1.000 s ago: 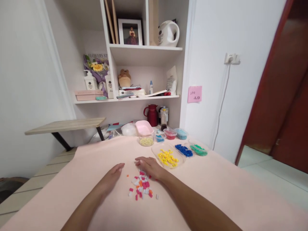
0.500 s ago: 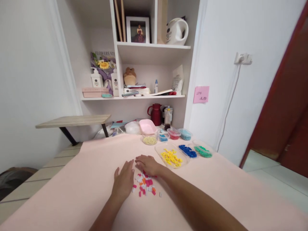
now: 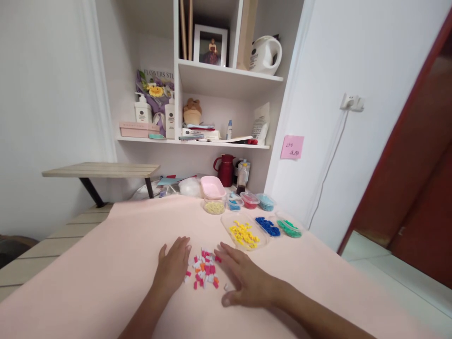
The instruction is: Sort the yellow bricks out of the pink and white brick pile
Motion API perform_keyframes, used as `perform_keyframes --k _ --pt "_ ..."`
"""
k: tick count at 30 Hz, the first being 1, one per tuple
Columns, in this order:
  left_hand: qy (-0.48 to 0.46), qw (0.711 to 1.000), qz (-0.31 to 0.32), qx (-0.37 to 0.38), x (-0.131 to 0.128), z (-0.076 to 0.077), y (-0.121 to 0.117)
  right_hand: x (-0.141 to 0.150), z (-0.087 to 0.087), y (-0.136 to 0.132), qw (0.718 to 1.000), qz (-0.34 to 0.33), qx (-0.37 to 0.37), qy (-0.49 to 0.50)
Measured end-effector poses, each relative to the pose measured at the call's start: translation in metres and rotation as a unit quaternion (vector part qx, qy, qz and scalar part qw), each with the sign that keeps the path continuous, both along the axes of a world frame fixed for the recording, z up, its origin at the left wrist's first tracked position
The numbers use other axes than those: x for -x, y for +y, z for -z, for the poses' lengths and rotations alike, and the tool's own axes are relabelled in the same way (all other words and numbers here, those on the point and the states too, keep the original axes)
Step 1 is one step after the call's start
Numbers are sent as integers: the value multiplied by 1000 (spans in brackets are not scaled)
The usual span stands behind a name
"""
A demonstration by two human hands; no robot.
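Resting flat w/ fingers spread, left hand (image 3: 173, 267) and right hand (image 3: 246, 280) flank a small pile of pink, white & orange bricks (image 3: 204, 271) on the pink table cover (image 3: 106, 263), gripping nothing. Tray of yellow bricks (image 3: 244, 234) sits just far-right of the pile, w/ blue bricks (image 3: 268, 226) & green bricks (image 3: 289, 228) further right.

One view only — from the person's head, looking forward and down across the table (image 3: 106, 263) toward the shelf (image 3: 226, 77) and wall. Hands sit near, low in frame — the shelf stands farther back.
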State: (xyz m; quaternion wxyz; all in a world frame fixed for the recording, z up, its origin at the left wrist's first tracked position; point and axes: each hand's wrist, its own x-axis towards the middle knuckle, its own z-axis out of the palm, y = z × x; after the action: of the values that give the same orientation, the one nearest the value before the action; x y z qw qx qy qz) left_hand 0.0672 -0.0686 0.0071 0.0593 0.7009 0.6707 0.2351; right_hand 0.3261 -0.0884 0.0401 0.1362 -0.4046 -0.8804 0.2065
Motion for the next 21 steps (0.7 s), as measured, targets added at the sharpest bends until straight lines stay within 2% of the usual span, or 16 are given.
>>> perform_keyframes --k 4,8,13,17,21 --pt "-2 1000 -2 -16 3 4 3 10 12 4 998 19 -47 -25" --pt "5 1000 -4 -27 6 5 7 40 15 18 993 -30 -112 -21" --pt "15 1000 7 -24 14 13 18 63 13 28 992 -57 -115 21" --pt "-14 999 4 -32 22 23 27 60 6 26 988 -58 -102 96" --pt "-48 997 3 -53 24 23 31 40 -9 20 977 -55 -147 144"
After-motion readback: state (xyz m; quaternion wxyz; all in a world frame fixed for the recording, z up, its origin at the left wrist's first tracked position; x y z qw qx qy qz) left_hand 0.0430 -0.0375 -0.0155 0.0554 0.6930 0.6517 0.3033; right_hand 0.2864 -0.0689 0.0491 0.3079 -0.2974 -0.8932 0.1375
